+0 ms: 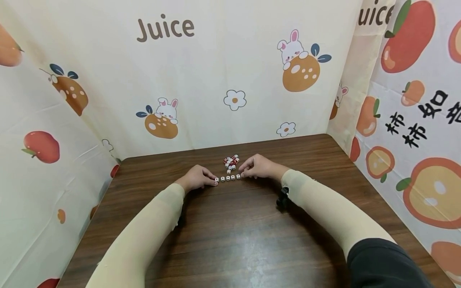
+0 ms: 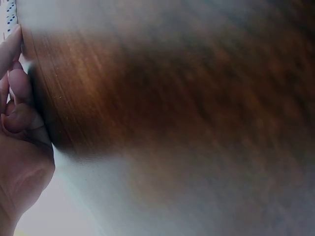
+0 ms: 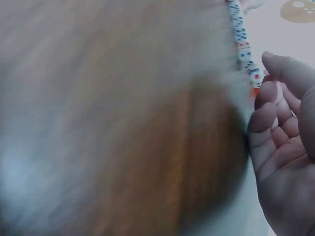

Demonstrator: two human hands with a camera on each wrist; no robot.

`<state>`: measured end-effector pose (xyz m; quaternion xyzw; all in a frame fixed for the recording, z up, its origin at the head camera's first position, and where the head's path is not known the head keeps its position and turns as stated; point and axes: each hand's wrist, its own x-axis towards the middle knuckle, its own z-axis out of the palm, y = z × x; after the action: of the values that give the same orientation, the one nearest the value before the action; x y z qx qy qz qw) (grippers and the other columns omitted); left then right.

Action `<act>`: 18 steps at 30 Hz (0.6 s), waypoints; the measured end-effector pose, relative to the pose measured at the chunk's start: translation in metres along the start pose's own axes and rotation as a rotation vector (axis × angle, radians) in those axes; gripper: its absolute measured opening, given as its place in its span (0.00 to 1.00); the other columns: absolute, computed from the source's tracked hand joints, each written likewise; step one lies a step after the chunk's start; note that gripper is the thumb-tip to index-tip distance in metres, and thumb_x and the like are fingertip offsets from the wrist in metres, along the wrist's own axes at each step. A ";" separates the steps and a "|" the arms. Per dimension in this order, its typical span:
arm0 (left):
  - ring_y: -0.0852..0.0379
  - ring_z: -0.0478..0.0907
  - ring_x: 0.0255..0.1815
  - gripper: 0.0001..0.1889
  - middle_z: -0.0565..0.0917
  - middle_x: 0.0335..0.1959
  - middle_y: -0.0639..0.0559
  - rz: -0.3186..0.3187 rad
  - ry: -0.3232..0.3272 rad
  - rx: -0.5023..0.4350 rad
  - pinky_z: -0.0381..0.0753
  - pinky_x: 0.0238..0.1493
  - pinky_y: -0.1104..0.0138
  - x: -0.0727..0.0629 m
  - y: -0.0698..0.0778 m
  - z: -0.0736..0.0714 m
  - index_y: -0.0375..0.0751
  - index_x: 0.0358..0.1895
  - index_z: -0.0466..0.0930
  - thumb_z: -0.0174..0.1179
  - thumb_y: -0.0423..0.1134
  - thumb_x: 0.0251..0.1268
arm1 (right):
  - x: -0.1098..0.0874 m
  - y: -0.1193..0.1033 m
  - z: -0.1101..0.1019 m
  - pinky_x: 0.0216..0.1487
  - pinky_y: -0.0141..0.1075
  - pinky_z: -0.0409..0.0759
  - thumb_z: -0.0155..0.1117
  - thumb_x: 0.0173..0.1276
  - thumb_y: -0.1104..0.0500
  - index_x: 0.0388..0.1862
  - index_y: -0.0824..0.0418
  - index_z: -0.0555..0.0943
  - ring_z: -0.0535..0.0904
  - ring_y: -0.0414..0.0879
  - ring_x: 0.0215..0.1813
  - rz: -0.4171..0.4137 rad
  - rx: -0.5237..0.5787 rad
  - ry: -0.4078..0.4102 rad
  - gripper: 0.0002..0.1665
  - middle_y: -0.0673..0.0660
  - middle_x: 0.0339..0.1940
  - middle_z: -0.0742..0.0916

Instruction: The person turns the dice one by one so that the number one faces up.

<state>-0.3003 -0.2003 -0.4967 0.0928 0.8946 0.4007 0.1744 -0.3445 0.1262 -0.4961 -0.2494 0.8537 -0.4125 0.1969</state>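
Note:
Several white dice [image 1: 228, 178] stand in a short row on the brown table, with small gaps between them. My left hand [image 1: 197, 177] is at the row's left end, thumb and forefinger pinching the leftmost die [image 1: 217, 180]. At the other end my right hand [image 1: 262, 166] rests on the table, its loosely bent fingertips close beside the rightmost die [image 1: 238, 176]. No die shows between the right fingers; in the right wrist view, thumb and fingers stand apart next to the dice [image 3: 240, 34]. The left wrist view catches only some dice [image 2: 11, 17] beyond the fingertip.
Just behind the row lies a heap of red and white dice [image 1: 231, 161]. The wooden table [image 1: 237, 232] reaches back to a printed curtain [image 1: 209, 72], with more printed cloth on both sides. A small black device [image 1: 283, 200] hangs at the right wrist.

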 end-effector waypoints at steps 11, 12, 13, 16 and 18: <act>0.60 0.79 0.32 0.11 0.97 0.52 0.48 -0.012 -0.005 -0.008 0.81 0.33 0.68 0.001 -0.001 0.001 0.42 0.49 0.99 0.84 0.41 0.68 | 0.015 -0.002 0.003 0.30 0.34 0.81 0.75 0.83 0.54 0.54 0.53 0.97 0.81 0.40 0.26 0.012 -0.044 0.124 0.10 0.49 0.26 0.91; 0.60 0.79 0.32 0.11 0.97 0.52 0.47 -0.010 -0.005 -0.008 0.81 0.33 0.68 0.001 0.000 0.001 0.42 0.49 0.99 0.84 0.41 0.68 | 0.016 -0.002 0.004 0.30 0.34 0.81 0.75 0.83 0.54 0.54 0.53 0.97 0.81 0.40 0.26 0.001 -0.054 0.131 0.10 0.49 0.27 0.91; 0.60 0.79 0.32 0.11 0.97 0.52 0.47 -0.008 -0.005 -0.006 0.82 0.33 0.68 0.001 0.000 0.001 0.42 0.49 0.99 0.84 0.42 0.68 | 0.018 -0.003 0.004 0.31 0.34 0.81 0.76 0.82 0.54 0.54 0.54 0.97 0.81 0.40 0.27 -0.012 -0.065 0.135 0.10 0.49 0.27 0.91; 0.60 0.79 0.32 0.11 0.97 0.52 0.47 -0.005 -0.003 -0.006 0.82 0.33 0.68 0.001 0.001 0.000 0.42 0.49 0.99 0.84 0.41 0.68 | 0.023 -0.003 0.007 0.36 0.33 0.81 0.77 0.81 0.55 0.55 0.56 0.97 0.82 0.39 0.27 -0.048 -0.111 0.144 0.10 0.49 0.30 0.93; 0.60 0.79 0.32 0.11 0.97 0.52 0.47 -0.005 -0.003 -0.008 0.82 0.33 0.68 0.001 0.001 0.000 0.42 0.49 0.99 0.84 0.41 0.68 | 0.027 -0.002 0.009 0.39 0.33 0.82 0.78 0.80 0.56 0.56 0.57 0.97 0.83 0.38 0.28 -0.065 -0.135 0.145 0.11 0.50 0.33 0.94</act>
<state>-0.3013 -0.1994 -0.4957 0.0905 0.8929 0.4040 0.1771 -0.3604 0.1042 -0.5028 -0.2591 0.8831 -0.3771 0.1037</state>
